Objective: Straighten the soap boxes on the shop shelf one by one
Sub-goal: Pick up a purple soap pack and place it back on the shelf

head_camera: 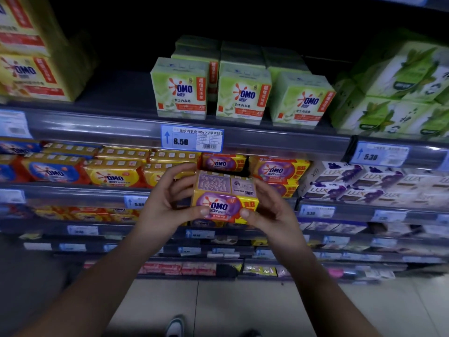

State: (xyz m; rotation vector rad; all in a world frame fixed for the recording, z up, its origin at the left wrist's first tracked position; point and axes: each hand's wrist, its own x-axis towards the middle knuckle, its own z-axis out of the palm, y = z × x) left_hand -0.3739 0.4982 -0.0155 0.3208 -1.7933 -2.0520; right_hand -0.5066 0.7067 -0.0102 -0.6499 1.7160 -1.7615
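A yellow and purple OMO soap box (224, 195) is held in front of the second shelf, its purple front facing me and its printed top showing. My left hand (167, 203) grips its left side, thumb on the front. My right hand (269, 207) grips its right side, thumb on the lower front. Behind it on the shelf stand two more purple OMO boxes (279, 171), with a dark gap between them and the held box.
Green OMO boxes (243, 96) fill the upper shelf above a price tag marked 8.50 (192, 138). Yellow OMO packs (116, 171) lie to the left, white and purple LUX boxes (369, 183) to the right. Lower shelves (218, 251) and a tiled floor are below.
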